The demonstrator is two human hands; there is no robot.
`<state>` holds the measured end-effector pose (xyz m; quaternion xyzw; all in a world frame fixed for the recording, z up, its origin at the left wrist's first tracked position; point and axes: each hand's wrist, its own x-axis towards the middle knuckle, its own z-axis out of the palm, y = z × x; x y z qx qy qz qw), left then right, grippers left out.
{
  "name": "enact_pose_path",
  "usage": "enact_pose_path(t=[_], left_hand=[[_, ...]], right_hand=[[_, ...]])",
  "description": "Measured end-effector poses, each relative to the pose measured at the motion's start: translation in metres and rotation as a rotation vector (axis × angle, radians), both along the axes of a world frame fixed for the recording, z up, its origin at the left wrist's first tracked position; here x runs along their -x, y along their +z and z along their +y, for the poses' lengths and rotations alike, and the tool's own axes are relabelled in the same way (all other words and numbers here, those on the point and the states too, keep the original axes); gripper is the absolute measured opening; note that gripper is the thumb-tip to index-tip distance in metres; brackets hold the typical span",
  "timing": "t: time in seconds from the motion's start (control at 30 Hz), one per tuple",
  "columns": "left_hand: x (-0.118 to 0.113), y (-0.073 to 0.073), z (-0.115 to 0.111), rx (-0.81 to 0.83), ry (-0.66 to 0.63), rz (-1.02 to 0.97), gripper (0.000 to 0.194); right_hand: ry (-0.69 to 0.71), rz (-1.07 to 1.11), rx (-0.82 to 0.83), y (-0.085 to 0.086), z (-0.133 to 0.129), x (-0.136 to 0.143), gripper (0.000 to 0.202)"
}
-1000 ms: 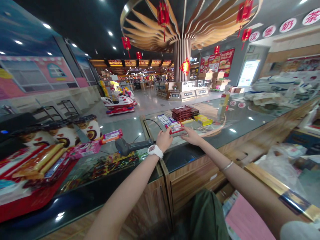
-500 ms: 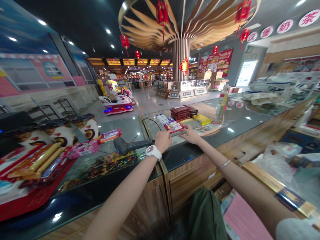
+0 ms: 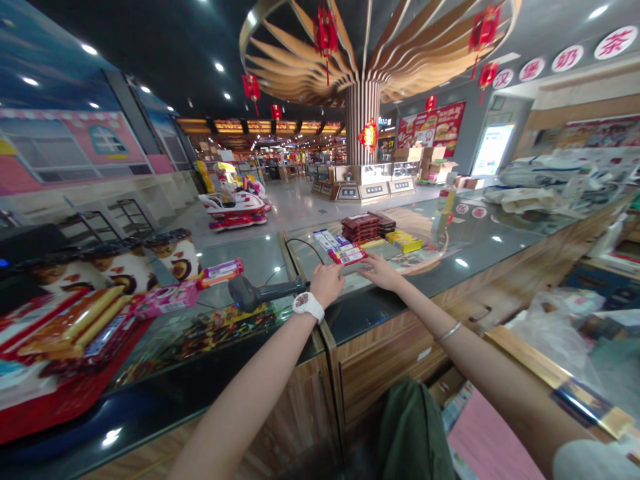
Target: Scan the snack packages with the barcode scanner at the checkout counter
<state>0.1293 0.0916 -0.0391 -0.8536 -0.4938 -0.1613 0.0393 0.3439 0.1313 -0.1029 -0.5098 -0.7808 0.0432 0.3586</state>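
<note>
Two or so red-and-white snack packets (image 3: 349, 253) lie flat and neatly aligned on the glass counter. My left hand (image 3: 327, 283), with a white watch at its wrist, rests at their near left corner, fingers loosely bent and holding nothing I can see. At the near right corner is my right hand (image 3: 381, 272), its fingers apart and stretched towards the packets; whether they touch is hard to make out. Purple-and-white packets (image 3: 328, 240) lie just behind. Beyond stand a stack of dark red packets (image 3: 361, 227) and a yellow pack (image 3: 404, 241).
A barcode scanner (image 3: 257, 292) lies left of my left hand, near its black cable. Farther left are wrapped snack bars (image 3: 75, 327) on a red tray (image 3: 65, 413), a pink box (image 3: 167, 298) and several patterned cups (image 3: 173, 255). A bottle (image 3: 444, 207) stands towards the back right.
Both hands have barely moved; the fingertips sit slightly lower against the red-and-white packets. The packets stay in place. Blue lights on the ride in the background no longer show.
</note>
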Motion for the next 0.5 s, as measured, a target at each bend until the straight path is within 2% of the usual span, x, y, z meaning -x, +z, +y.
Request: enact_pose_path(t=[0.23,0.5], left_hand=[[-0.0013,-0.0006,-0.0005,0.011,0.029,0.015,0.036],[-0.0013,0.0002,-0.0024,0.012,0.037,0.014,0.035]], right_hand=[[0.01,0.0,0.014,0.003,-0.0027,0.0009,0.039],[-0.01,0.002,0.01,-0.0014,0.0005,0.0001,0.042]])
